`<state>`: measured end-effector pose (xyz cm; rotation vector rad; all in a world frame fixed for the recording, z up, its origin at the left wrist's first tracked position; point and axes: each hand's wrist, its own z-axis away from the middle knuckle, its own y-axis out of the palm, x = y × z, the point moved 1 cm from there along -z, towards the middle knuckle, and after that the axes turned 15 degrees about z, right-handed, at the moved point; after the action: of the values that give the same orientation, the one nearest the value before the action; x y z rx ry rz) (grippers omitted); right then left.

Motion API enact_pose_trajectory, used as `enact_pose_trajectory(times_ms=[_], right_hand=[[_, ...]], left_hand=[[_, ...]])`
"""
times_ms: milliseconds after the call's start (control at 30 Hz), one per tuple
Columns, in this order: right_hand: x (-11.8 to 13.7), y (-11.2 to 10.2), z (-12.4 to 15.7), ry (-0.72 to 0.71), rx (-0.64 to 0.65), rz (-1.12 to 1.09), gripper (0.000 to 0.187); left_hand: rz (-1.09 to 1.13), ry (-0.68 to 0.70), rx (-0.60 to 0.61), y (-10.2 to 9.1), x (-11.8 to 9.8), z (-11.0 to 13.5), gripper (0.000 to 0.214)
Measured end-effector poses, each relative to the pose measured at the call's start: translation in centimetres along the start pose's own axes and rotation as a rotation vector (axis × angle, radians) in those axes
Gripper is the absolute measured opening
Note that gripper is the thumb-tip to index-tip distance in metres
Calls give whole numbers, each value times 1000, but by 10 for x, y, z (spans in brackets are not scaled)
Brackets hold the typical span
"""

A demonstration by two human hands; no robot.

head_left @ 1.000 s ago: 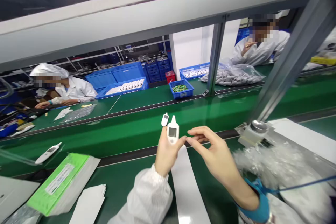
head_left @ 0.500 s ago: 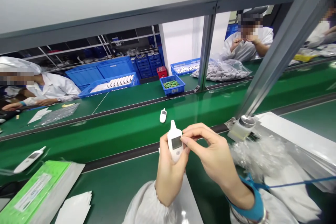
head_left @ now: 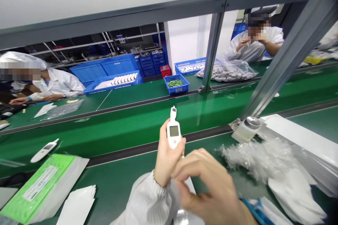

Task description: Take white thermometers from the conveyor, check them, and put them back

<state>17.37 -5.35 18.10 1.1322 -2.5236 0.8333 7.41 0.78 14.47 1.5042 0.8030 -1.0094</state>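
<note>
My left hand (head_left: 168, 154) is wrapped round a white handheld thermometer (head_left: 174, 134), upright with its narrow tip up and its grey display facing me. Nearer the camera and lower, my right hand (head_left: 204, 179) is apart from the thermometer, its thumb and fingertips drawn together in a blurred pinch. Whether something thin is between them cannot be made out. Just beyond the held thermometer's tip, a second thermometer (head_left: 173, 111) lies on the green belt (head_left: 126, 123). Another white thermometer (head_left: 45, 150) lies on the belt at the left.
A green folder (head_left: 39, 184) and white papers (head_left: 77, 204) lie at left. Crumpled clear plastic (head_left: 260, 156) and a metal-topped bottle (head_left: 246, 129) are at right. A metal post (head_left: 285, 52) slants beyond. Across the belt stands a blue bin (head_left: 176, 85); two co-workers in white sit there.
My right hand has left the thermometer's display and come down towards the camera. My left hand keeps its hold. The thermometers on the belt have shifted right, and the view has moved slightly.
</note>
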Motion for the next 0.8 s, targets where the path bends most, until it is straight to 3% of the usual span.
enact_pose_trajectory(times_ms=[100,200,333,400,467,567,700,800], right_hand=[[-31,-27,8,229,13,211,8],[-88,-59,36,361,61,616,23],[-147,-85,83,147,176,1153,57],[-154,-90,92,100,119,1263,59],[-145,-88,85,106,-6,1194,48],[-120,-67,62,94,-62,882,30],[-95,-4,51,244,304,264,17],[-94,50,65,297,463,144,9]], left_hand=[[-6,-10,29,-3,-7,-3,67],[12,-22,44,-7,-12,-2,69],[40,21,32,-14,-13,-7,68],[30,51,-13,-22,-8,-12,68],[5,53,-90,-33,5,-18,67],[-16,14,-189,-54,33,-25,62],[-14,-15,-238,-75,68,-25,62],[-19,18,-262,-83,80,-21,63]])
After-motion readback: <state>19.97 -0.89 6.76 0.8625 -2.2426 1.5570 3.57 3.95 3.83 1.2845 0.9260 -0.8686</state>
